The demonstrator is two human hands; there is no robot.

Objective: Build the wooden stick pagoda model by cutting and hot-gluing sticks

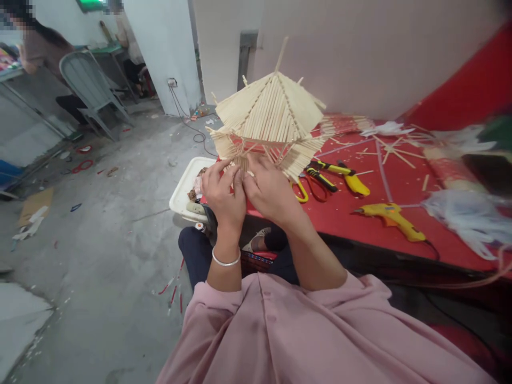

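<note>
Left hand (223, 194) and right hand (269, 191) side by side, fingers pinched on the lower edge of the stick model (269, 118). Model held just above both hands, over the near left corner of the red table (352, 224). Right of model: scissors (316, 180), cutter (347, 176), glue gun (394, 217). White tray (184, 186) left of model, below the hands.

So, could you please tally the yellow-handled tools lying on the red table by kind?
Glue gun: 1
Utility knife: 1
Scissors: 1
Total: 3, all on the red table, to the right of the stick house that both hands hold.
</note>
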